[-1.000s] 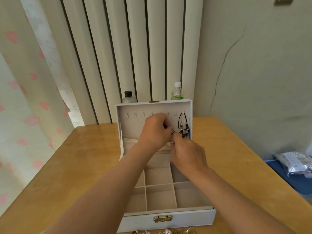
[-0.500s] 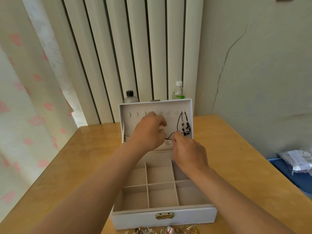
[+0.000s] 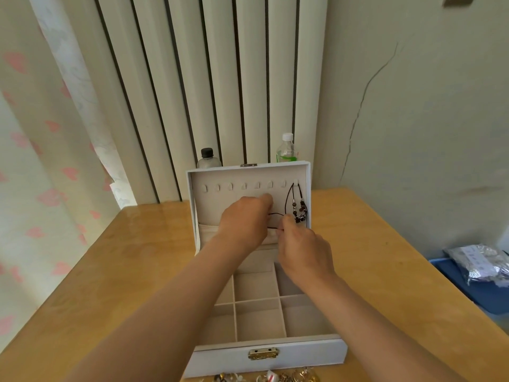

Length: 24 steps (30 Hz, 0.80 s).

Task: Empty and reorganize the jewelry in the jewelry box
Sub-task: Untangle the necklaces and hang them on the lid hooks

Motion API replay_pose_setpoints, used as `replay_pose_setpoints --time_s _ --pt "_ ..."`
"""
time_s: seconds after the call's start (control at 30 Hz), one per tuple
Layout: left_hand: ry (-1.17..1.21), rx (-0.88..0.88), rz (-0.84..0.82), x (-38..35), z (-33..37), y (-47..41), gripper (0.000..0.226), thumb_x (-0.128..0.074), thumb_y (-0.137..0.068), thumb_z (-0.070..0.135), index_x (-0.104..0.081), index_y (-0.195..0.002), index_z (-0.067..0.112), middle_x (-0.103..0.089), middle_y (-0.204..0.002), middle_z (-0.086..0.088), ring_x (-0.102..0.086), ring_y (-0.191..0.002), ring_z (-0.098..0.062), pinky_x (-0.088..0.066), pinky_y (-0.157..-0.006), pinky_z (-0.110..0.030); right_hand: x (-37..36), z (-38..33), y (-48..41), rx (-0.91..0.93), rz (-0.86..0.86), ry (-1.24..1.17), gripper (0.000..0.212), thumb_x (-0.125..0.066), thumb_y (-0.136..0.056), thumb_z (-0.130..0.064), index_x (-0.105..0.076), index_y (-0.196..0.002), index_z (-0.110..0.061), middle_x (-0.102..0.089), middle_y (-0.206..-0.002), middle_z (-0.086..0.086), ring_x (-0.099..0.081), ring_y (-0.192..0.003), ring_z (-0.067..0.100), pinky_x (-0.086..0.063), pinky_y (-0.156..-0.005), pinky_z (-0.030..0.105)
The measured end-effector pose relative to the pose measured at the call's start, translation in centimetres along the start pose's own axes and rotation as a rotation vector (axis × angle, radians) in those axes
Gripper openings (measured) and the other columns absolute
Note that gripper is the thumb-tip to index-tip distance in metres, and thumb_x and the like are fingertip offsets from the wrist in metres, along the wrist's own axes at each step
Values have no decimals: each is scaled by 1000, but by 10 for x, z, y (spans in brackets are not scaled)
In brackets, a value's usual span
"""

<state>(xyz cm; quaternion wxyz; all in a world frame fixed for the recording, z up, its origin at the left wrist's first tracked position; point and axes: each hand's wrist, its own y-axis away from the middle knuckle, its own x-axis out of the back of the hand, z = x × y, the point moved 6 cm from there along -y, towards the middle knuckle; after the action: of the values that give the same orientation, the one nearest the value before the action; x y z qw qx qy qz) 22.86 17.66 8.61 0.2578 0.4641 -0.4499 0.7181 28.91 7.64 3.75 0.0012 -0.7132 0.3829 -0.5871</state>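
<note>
A white jewelry box (image 3: 264, 357) stands open on the wooden table, its beige compartments bare. A dark beaded necklace (image 3: 298, 208) hangs from the rightmost hook inside the upright lid (image 3: 217, 199). My left hand (image 3: 245, 221) and my right hand (image 3: 303, 249) are raised in front of the lid, and both pinch a thin black cord (image 3: 275, 216) stretched between them, just left of the hanging necklace. A pile of small jewelry (image 3: 275, 377) lies on the table in front of the box.
Two plastic bottles (image 3: 208, 158) (image 3: 287, 148) stand behind the lid against a ribbed radiator. A blue container (image 3: 457, 277) with a silvery bag (image 3: 482, 263) sits right of the table. A curtain hangs at the left.
Both hands have dropped slightly and drawn apart, so a short stretch of black cord shows between them. The camera has tilted down a little.
</note>
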Motion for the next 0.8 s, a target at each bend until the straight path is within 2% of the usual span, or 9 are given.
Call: replay_pose_setpoints --time_s 0.07,0.17,0.27,0.37,0.47,0.53,0.63,0.73,0.8 --pt "-125 -104 -56 0 10 -2 21 -52 -92 5 -62 -106 16 -60 -98 -7 -59 -92 -29 -45 -66 -35 0 0 0 2 8 1 11 -40 -100 -12 -45 -107 -19 -66 -88 3 -63 -75 33 -41 -57 35" --pt "-171 -223 -220 -9 18 -1 30 -51 -93 2 -69 -113 16 -55 -108 -8 -57 -101 -28 -47 -76 -34 0 1 0 2 5 13 10 -40 -100 -13 -44 -108 -18 -65 -90 4 -63 -77 34 -38 -57 35" --pt "-90 -150 -374 -17 13 0 33 -49 -90 1 -69 -115 11 -63 -111 -11 -60 -103 -29 -51 -87 -39 0 1 0 6 4 2 10 -40 -99 -13 -44 -107 -18 -66 -88 4 -61 -74 33 -38 -56 34" --pt "70 -73 -427 -19 11 1 27 -49 -88 5 -67 -108 8 -66 -107 -11 -60 -99 -29 -51 -85 -39 1 0 2 15 14 6 12 -40 -99 -12 -44 -109 -17 -65 -88 5 -60 -72 34 -39 -56 35" --pt "189 -32 -388 -19 12 3 9 -54 -87 11 -60 -84 17 -62 -90 -4 -58 -87 -25 -45 -68 -29 2 0 3 17 -8 22 20 -44 -96 -9 -43 -114 -17 -65 -92 5 -63 -77 34 -40 -57 35" --pt "187 -66 -315 -19 16 4 14 -55 -83 7 -54 -74 17 -57 -83 -3 -56 -81 -25 -42 -63 -28 3 0 3 8 -6 18 23 -45 -94 -10 -45 -116 -17 -65 -96 5 -64 -80 34 -40 -58 35" --pt "250 -104 -204 -23 17 8 11 -55 -80 1 -63 -87 5 -62 -91 -12 -58 -84 -27 -48 -73 -35 5 -1 2 6 9 -3 23 -43 -96 -13 -47 -119 -18 -67 -100 4 -65 -84 34 -41 -60 35" --pt "380 -83 -179 -26 17 10 25 -52 -80 -4 -67 -97 5 -70 -94 -7 -60 -85 -19 -43 -71 -25 6 -1 3 12 25 -8 25 -44 -97 -15 -49 -122 -19 -67 -101 4 -65 -86 34 -41 -60 35" --pt "425 -45 -162 -28 16 8 27 -52 -84 -1 -68 -103 8 -70 -96 -5 -62 -89 -18 -41 -72 -21 12 0 6 -26 103 -47 20 -46 -97 -15 -53 -116 -14 -68 -94 7 -64 -81 37 -35 -57 34"
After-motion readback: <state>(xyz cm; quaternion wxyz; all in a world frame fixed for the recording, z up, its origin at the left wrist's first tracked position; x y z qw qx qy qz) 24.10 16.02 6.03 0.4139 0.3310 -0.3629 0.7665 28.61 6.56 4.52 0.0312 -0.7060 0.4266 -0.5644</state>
